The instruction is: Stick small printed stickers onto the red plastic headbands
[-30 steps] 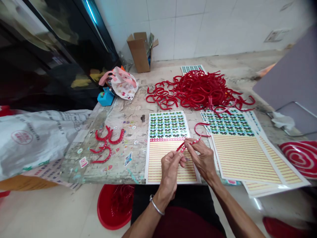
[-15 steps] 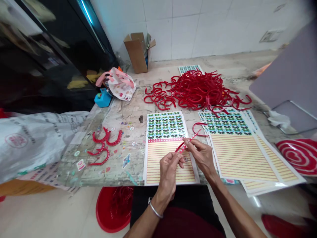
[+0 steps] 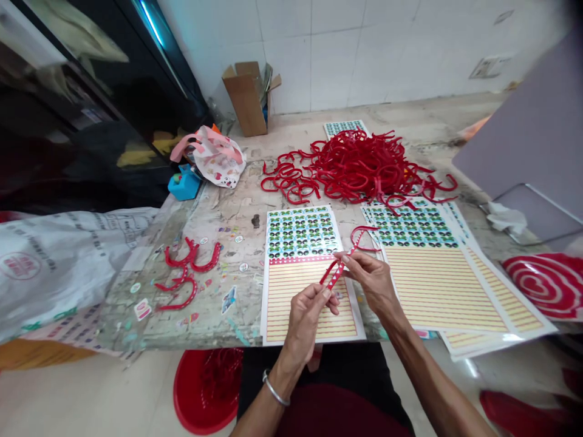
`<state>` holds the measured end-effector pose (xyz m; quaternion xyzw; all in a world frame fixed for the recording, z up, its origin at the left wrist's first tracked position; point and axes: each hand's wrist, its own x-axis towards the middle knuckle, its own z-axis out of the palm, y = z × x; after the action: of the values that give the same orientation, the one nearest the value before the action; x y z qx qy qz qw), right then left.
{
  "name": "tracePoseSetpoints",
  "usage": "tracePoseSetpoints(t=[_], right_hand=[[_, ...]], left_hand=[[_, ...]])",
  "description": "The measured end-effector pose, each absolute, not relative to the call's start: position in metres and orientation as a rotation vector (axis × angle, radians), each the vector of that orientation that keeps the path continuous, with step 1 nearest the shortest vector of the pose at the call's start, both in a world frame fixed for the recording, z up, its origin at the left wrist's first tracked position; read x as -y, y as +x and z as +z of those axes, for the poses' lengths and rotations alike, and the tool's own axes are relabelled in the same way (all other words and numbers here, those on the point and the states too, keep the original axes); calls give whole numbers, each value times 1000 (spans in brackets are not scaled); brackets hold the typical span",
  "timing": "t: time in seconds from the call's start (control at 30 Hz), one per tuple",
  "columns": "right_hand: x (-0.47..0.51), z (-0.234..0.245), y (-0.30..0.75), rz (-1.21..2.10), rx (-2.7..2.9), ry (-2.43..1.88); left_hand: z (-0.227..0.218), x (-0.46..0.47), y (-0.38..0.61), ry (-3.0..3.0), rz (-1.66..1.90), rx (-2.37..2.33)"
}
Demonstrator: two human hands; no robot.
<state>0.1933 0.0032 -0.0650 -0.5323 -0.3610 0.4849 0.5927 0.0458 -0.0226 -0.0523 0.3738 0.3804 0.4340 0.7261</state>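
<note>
Right hand (image 3: 374, 286) grip clamped: fingertips (image 3: 342, 258) pinch a thin red plastic hairband (image 3: 339, 273) with a red-and-white dotted strip along it, held over a striped paper sticker sheet (image 3: 296, 297) near the tabletop's (image 3: 214, 212) front edge. Left hand (image 3: 306, 321) curls at the band's lower end, contact unclear. Heap of red plastic hairbands (image 3: 359, 167) lies beyond. Best pinched close to the strip, steady.
</note>
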Motion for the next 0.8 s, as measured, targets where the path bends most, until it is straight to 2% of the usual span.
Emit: tracePoseSetpoints(t=[0.33,0.8], right_hand=[[19,-38,175,759,1412,-1239],[15,-52,182,1127,955,-1284]], left_hand=[[-26,4,43,1090,786,-821],[-32,17,46,1040,783,-926]])
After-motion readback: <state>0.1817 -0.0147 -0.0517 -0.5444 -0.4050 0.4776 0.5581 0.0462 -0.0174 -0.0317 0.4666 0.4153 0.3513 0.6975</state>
